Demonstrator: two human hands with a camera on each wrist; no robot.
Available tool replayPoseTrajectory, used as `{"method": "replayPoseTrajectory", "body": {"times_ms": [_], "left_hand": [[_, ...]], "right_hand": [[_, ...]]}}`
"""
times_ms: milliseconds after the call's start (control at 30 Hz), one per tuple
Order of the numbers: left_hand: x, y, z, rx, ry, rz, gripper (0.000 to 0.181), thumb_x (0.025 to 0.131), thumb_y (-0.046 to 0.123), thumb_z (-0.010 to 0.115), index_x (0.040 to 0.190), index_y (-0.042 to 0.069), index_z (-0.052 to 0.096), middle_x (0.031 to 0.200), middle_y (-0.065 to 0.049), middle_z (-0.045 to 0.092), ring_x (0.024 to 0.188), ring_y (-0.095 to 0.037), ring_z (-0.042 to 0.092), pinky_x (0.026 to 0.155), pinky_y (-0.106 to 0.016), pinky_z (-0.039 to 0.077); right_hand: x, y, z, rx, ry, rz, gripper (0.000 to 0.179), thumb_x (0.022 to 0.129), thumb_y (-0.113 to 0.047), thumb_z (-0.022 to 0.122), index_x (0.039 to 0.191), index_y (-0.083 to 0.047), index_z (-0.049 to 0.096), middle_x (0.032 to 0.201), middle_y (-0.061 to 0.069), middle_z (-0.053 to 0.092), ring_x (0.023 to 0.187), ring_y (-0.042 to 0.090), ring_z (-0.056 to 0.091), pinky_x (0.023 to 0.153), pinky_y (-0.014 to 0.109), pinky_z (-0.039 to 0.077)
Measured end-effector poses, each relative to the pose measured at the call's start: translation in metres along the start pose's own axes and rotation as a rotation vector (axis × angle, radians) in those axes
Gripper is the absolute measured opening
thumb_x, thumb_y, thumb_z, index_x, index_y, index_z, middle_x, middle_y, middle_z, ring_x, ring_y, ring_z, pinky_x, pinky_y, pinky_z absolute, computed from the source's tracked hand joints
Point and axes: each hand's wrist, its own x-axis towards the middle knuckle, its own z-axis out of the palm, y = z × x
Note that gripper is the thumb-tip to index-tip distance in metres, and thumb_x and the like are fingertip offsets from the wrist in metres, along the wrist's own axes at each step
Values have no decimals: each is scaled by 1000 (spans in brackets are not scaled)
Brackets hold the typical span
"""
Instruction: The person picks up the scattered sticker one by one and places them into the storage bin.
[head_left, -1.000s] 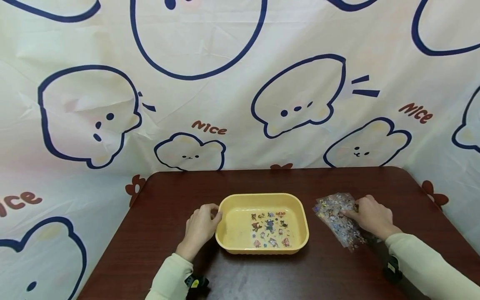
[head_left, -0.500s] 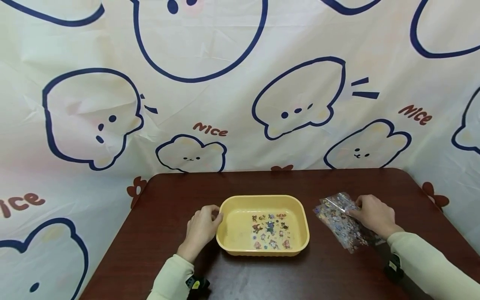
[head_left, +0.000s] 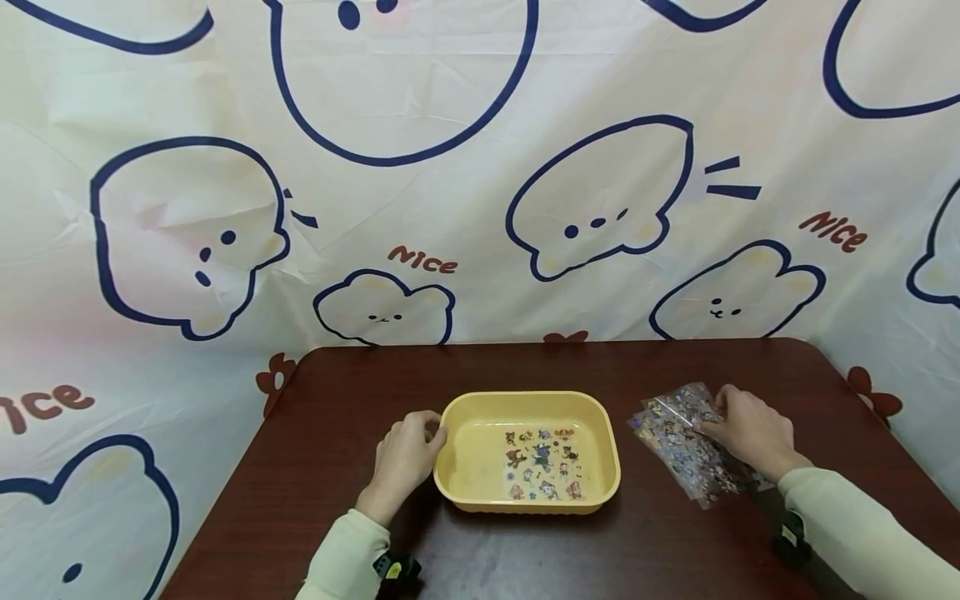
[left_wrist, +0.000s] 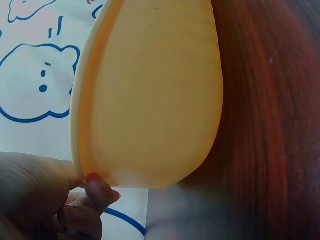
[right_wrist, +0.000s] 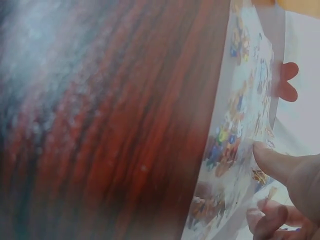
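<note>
A yellow plastic tray point(head_left: 471, 467) sits on the table, and a clear sheet of small cartoon stickers point(head_left: 542, 457) lies in its right part. At the tray's left end my left hand point(head_left: 405, 454) pinches the rim; the left wrist view shows the fingertips at the tray wall point(left_wrist: 150, 100). To the right of the tray, my right hand point(head_left: 757, 433) grips clear sticker sheets point(head_left: 678, 442), overlapping and covered in tiny colourful figures. In the right wrist view the thumb point(right_wrist: 275, 162) presses on the sheets point(right_wrist: 230, 130), and other fingers curl beneath.
The dark brown wooden table point(head_left: 517, 554) has rounded far corners. A pale cloth point(head_left: 480, 217) printed with cartoon bears hangs behind it and at both sides. Cameras are strapped to both wrists point(head_left: 396, 568).
The right fingers have shifted slightly on the sticker sheets, and the upper sheet has moved a little. The left hand still holds the tray. The head view has tilted slightly.
</note>
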Motion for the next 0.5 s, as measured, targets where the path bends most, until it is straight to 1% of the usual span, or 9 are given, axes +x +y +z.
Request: {"method": "replayPoseTrajectory", "body": {"times_ms": [67, 133, 200, 233, 267, 333, 467, 500], "left_hand": [[0, 0, 0, 1, -1, -2, 22, 96, 26, 66, 112, 14, 75, 80, 2, 73, 66, -12, 62, 61, -36, 47], [0, 0, 0, 2, 0, -3, 22, 96, 26, 66, 112, 14, 75, 80, 2, 73, 66, -12, 62, 61, -36, 47], [0, 0, 1, 3, 1, -3, 22, 96, 27, 66, 112, 14, 75, 79, 2, 73, 66, -12, 62, 61, -36, 47], [0, -1, 1, 4, 0, -3, 22, 96, 27, 66, 112, 14, 75, 79, 3, 73, 65, -12, 62, 61, -36, 47], [0, -1, 1, 4, 0, -3, 23, 96, 27, 66, 113, 14, 75, 79, 3, 73, 65, -12, 61, 61, -36, 47], [0, -1, 1, 4, -2, -2, 23, 96, 27, 66, 113, 14, 75, 79, 3, 72, 65, -12, 61, 60, -36, 47], [0, -1, 1, 4, -5, -5, 23, 96, 27, 66, 113, 14, 75, 79, 2, 73, 65, -12, 61, 61, -36, 47], [0, -1, 1, 6, -4, -7, 23, 96, 27, 66, 113, 14, 75, 79, 2, 72, 65, -12, 61, 61, -36, 47]], "right_hand": [[1, 1, 0, 10, -20, 8, 44, 85, -33, 79, 100, -1, 53, 69, 5, 52, 57, 19, 48, 50, 34, 33], [3, 2, -2, 17, -44, 27, 56, 85, -35, 79, 112, 5, 52, 76, 14, 59, 61, 22, 53, 51, 36, 37], [5, 4, -4, 25, -69, 46, 71, 84, -38, 80, 124, 11, 49, 92, 27, 65, 68, 28, 59, 54, 40, 43], [5, 5, -5, 30, -79, 54, 76, 83, -39, 80, 129, 13, 47, 101, 31, 65, 73, 31, 62, 56, 42, 44], [6, 6, -5, 40, -89, 60, 80, 84, -39, 79, 133, 14, 45, 107, 33, 65, 75, 32, 63, 58, 43, 45], [7, 8, -7, 59, -108, 68, 78, 86, -37, 77, 135, 15, 45, 111, 34, 64, 77, 32, 63, 59, 44, 46], [8, 13, -10, 92, -135, 66, 61, 93, -31, 69, 131, 13, 51, 96, 20, 68, 70, 23, 59, 58, 39, 41], [8, 14, -11, 93, -136, 63, 58, 95, -30, 68, 131, 13, 52, 95, 19, 68, 70, 22, 60, 58, 38, 41]]}}
